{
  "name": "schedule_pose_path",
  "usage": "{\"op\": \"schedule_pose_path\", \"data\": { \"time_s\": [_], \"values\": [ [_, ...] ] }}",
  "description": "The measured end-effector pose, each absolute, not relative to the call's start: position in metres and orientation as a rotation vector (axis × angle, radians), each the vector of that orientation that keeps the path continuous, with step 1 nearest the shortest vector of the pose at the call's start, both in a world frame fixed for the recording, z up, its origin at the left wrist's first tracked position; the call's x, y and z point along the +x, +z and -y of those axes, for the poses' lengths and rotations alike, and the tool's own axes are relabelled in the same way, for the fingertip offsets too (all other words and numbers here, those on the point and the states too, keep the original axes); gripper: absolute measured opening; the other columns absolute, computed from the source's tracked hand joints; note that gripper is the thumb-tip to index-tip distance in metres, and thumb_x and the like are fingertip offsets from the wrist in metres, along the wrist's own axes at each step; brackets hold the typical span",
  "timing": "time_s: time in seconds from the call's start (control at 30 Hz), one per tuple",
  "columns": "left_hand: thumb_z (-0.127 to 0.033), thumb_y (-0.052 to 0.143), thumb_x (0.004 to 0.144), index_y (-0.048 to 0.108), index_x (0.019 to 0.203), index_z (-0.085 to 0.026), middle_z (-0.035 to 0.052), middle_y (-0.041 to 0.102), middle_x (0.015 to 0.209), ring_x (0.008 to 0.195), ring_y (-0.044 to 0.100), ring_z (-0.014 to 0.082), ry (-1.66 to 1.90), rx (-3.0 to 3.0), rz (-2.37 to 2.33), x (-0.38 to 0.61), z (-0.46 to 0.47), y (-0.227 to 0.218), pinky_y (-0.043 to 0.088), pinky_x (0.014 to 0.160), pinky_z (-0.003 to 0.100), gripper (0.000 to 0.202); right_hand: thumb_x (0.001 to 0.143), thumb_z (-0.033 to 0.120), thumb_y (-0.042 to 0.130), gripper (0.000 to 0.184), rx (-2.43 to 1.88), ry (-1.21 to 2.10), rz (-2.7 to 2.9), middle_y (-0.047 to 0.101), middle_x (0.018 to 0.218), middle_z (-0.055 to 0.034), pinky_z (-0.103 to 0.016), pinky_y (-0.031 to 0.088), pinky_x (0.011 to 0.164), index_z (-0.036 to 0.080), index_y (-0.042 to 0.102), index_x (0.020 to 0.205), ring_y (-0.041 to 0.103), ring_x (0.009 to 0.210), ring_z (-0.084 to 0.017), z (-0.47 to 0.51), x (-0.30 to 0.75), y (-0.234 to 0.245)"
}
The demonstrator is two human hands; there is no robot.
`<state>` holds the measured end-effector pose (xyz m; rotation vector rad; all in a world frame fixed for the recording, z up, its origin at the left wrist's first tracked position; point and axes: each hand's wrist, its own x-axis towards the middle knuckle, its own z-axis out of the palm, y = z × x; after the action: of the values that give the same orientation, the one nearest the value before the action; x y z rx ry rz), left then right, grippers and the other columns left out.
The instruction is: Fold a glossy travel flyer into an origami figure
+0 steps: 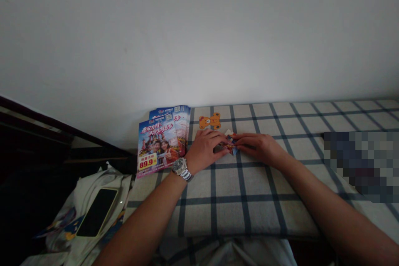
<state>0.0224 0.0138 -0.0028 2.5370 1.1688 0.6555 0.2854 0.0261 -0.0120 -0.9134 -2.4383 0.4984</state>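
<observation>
The small, red-and-blue folded paper (232, 149) is pinched by the fingers (247, 139) of the left hand (204, 149) and right hand (261, 147), low over the white cloth with blue lines (262, 216). It could rip if they pull too hard.

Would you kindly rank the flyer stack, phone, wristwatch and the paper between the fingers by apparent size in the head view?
1. Flyer stack
2. Phone
Unsure: wristwatch and paper; the paper is partly hidden.

The left wrist (193, 165) wears a silver watch (181, 169) with a dark round dial (178, 166) and linked metal band (187, 176); both forearms (145, 220) are bare.
</observation>
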Motion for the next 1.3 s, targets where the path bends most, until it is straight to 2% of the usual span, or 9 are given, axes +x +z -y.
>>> {"op": "schedule_pose_path", "data": {
  "time_s": [0.13, 0.27, 0.43, 0.57, 0.8, 1.03, 1.3],
  "values": [
    [-0.035, 0.068, 0.098, 0.075, 0.11, -0.028, 0.0023, 0.072, 0.121, 0.113, 0.061, 0.0247, 0.691, 2.543, -1.157, 0.022, -0.016, -0.007, 0.045, 0.102, 0.046, 0.015, 0.1, 0.025, 0.062, 0.021, -0.925, 0.553, 2.407, 0.078, 0.124, -0.001, -0.037, 0.062, 0.098, 0.031, 0.075, 0.116, 0.075, 0.112, -0.023, -0.025, 0.285, -0.011],
    [-0.035, 0.068, 0.099, 0.076, 0.105, -0.026, 0.0034, 0.073, 0.109, 0.106, 0.064, 0.0242, 0.704, 2.526, -1.188, 0.023, -0.016, -0.01, 0.047, 0.098, 0.045, 0.014, 0.102, 0.027, 0.06, 0.02, -0.937, 0.564, 2.388, 0.079, 0.119, -0.0022, -0.036, 0.061, 0.097, 0.03, 0.074, 0.116, 0.075, 0.109, -0.023, -0.024, 0.283, -0.01],
    [-0.034, 0.068, 0.099, 0.076, 0.101, -0.024, 0.0024, 0.075, 0.105, 0.101, 0.066, 0.0239, 0.684, 2.5, -1.243, 0.024, -0.014, -0.006, 0.048, 0.093, 0.043, 0.013, 0.1, 0.03, 0.063, 0.019, -0.886, 0.495, 2.348, 0.077, 0.114, -0.0066, -0.041, 0.06, 0.095, 0.028, 0.074, 0.115, 0.072, 0.107, -0.025, -0.024, 0.279, -0.009],
    [-0.034, 0.067, 0.1, 0.075, 0.105, -0.025, 0.0028, 0.077, 0.104, 0.098, 0.067, 0.0235, 0.723, 2.466, -1.281, 0.026, -0.014, -0.004, 0.048, 0.091, 0.042, 0.014, 0.101, 0.029, 0.06, 0.019, -0.959, 0.513, 2.334, 0.076, 0.106, -0.0063, -0.034, 0.06, 0.083, 0.027, 0.073, 0.115, 0.073, 0.094, -0.022, -0.024, 0.278, -0.008],
    [-0.032, 0.07, 0.098, 0.076, 0.103, -0.023, 0.0026, 0.078, 0.1, 0.094, 0.07, 0.0229, 0.772, 2.382, -1.336, 0.03, -0.014, -0.005, 0.052, 0.088, 0.039, 0.012, 0.103, 0.032, 0.06, 0.016, -1.085, 0.519, 2.242, 0.076, 0.098, -0.0046, -0.032, 0.058, 0.075, 0.026, 0.073, 0.11, 0.072, 0.083, -0.02, -0.023, 0.274, -0.011],
    [-0.029, 0.07, 0.097, 0.076, 0.102, -0.023, 0.0024, 0.078, 0.097, 0.092, 0.07, 0.0235, 0.751, 2.361, -1.375, 0.031, -0.014, -0.004, 0.052, 0.087, 0.04, 0.01, 0.101, 0.034, 0.062, 0.017, -1.163, 0.503, 2.205, 0.076, 0.099, -0.0045, -0.032, 0.057, 0.073, 0.025, 0.073, 0.11, 0.071, 0.081, -0.02, -0.026, 0.273, -0.012],
    [-0.027, 0.069, 0.097, 0.072, 0.112, -0.023, 0.0036, 0.074, 0.099, 0.094, 0.068, 0.0223, 0.806, 2.349, -1.378, 0.033, -0.014, -0.009, 0.054, 0.087, 0.038, 0.016, 0.1, 0.032, 0.064, 0.017, -1.211, 0.488, 2.173, 0.075, 0.097, -0.0047, -0.033, 0.056, 0.072, 0.024, 0.073, 0.112, 0.071, 0.082, -0.02, -0.029, 0.269, -0.016]
  ]
}}
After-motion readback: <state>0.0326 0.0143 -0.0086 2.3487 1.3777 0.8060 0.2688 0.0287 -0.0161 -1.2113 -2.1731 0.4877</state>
